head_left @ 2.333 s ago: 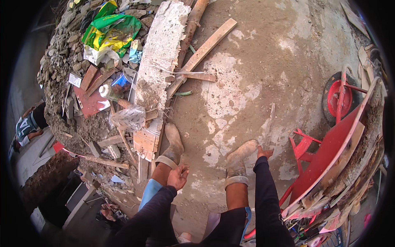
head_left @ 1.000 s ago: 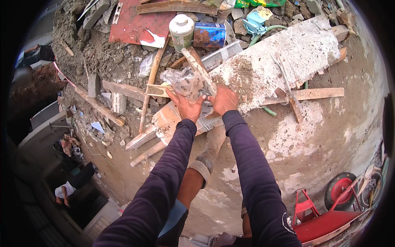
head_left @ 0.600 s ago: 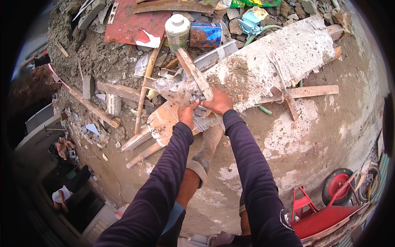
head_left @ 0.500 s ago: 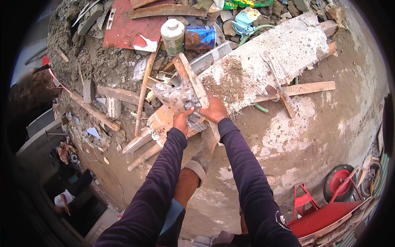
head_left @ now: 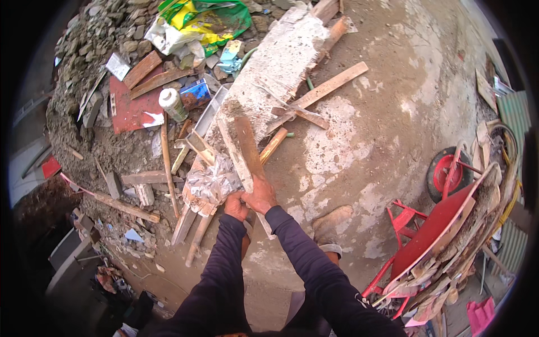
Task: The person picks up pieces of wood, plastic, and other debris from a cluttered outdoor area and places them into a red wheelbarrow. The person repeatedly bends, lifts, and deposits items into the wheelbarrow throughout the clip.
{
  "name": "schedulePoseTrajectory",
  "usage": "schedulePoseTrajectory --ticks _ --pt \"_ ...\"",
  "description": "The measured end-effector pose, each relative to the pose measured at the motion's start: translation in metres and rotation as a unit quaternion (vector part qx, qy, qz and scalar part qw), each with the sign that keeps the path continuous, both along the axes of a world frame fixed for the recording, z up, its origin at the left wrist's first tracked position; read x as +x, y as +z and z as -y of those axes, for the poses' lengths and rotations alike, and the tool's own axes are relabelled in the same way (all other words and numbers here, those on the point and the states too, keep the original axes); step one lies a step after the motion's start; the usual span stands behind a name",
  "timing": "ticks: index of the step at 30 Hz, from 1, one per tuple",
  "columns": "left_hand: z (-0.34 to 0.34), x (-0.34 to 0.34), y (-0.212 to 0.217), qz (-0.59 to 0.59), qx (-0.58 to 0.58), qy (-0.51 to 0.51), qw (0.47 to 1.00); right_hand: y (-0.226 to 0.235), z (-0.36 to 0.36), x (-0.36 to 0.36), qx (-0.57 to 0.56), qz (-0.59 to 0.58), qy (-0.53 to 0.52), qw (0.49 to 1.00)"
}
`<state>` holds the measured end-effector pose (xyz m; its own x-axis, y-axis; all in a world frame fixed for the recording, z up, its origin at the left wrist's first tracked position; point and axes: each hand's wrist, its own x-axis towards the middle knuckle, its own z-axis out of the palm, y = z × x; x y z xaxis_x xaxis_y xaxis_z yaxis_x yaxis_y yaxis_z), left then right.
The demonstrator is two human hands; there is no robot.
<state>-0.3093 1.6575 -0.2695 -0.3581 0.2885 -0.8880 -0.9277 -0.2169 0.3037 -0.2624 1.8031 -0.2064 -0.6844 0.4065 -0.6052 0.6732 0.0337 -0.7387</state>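
Both my arms, in dark long sleeves, reach forward over a rubble heap. My right hand [head_left: 260, 196] grips the near end of a brown wooden plank [head_left: 246, 147] that points away from me, up over a long concrete-crusted slab [head_left: 275, 73]. My left hand [head_left: 236, 205] is closed beside it, on the plank's lower end next to a crumpled grey plastic sheet [head_left: 213, 181]. Whether the left hand also pinches the sheet is unclear. Loose wooden battens [head_left: 193, 238] lie just under my hands.
A red wheelbarrow [head_left: 443, 224] loaded with wood scraps stands at the right. A white plastic bottle [head_left: 171, 104], a red metal sheet [head_left: 132, 106] and a green-yellow sack [head_left: 199, 19] lie in the rubble beyond. A long plank [head_left: 328, 85] rests on bare concrete ground. My boot [head_left: 331, 219] is below.
The view has swung so the wheelbarrow shows at right. My hands have drawn the plank's near end up and back from the pile, both still closed on it.
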Motion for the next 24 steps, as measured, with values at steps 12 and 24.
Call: schedulePoseTrajectory --ticks 12,24 --pt "-0.156 0.211 0.203 0.040 0.192 -0.316 0.928 0.272 -0.112 0.284 0.176 -0.029 -0.337 0.925" --pt "-0.376 0.550 0.366 0.038 0.290 -0.460 0.838 0.396 -0.234 0.627 0.361 0.034 -0.447 0.818"
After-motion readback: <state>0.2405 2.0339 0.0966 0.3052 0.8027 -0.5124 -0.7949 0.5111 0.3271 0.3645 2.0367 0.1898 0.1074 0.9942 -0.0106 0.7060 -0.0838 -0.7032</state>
